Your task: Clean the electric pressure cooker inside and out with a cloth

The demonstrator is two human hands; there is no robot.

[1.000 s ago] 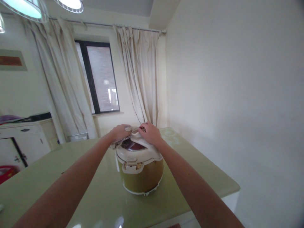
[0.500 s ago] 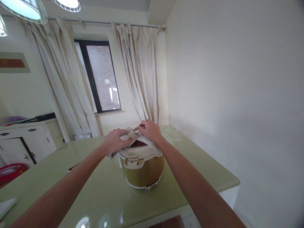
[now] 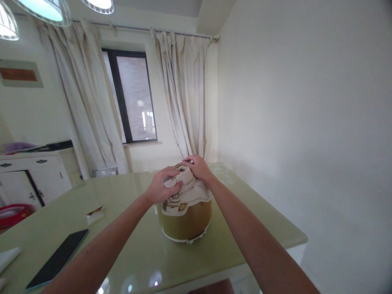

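Note:
A rice cooker (image 3: 185, 224) with a gold-brown body and a pale lid stands upright on a glossy green table. Over its lid lies a bunched off-white cloth (image 3: 187, 176). My left hand (image 3: 163, 186) grips the near-left part of the cloth, thumb toward me and fingers curled over it. At the far right of the lid, my right hand (image 3: 199, 168) has its fingers bent round the cloth's edge; the fingertips are partly hidden. The front latch (image 3: 175, 208) of the cooker shows below my left hand.
On the green table (image 3: 128, 245) at left lie a dark flat tablet-like object (image 3: 58, 259), a small white and brown piece (image 3: 95, 214) and a white object (image 3: 8, 258). A red basin (image 3: 15, 215) sits beyond the table, near a white cabinet (image 3: 50, 171). A bare wall borders the right side.
My left hand has moved right across the lid, bunching the cloth toward the middle and covering the dark panel seen before. My right hand stays near the far edge. The view has shifted slightly left.

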